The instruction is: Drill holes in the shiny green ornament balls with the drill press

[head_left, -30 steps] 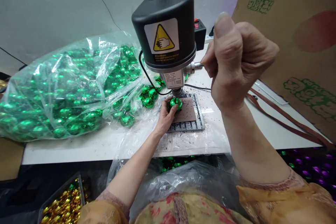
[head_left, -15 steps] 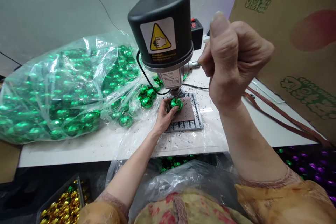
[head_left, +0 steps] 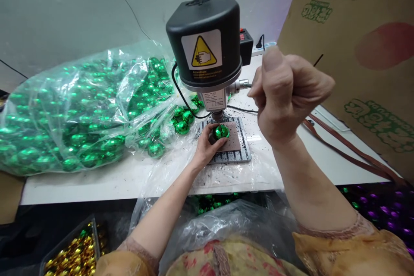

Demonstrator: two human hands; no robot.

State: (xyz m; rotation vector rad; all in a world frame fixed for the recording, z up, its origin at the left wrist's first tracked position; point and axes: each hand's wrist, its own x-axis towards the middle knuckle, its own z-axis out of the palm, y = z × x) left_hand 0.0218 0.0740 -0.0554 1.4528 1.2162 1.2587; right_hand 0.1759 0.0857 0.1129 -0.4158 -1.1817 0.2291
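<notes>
Here, the left hand (head_left: 207, 144) has thumb and fingers parted by the width of a green ball (head_left: 222, 131), holding it between them. Under these fingers lie a brown board (head_left: 234, 139) and a metal plate (head_left: 245, 155); above them hangs the drill (head_left: 203, 43). The right hand (head_left: 286, 95) is curled into a fist around the drill's handle (head_left: 246, 84). Left of the left fingers, near them, more green balls (head_left: 182, 127) lie loose.

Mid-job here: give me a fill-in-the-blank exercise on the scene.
The left hand holds a faceted ball coloured ____.
In view, the right hand grips a lever on the drill press's ____ side.
The warning triangle is black and ____.
The large plastic bag lies on the drill press's ____ side in view.

green; right; yellow; left
</notes>
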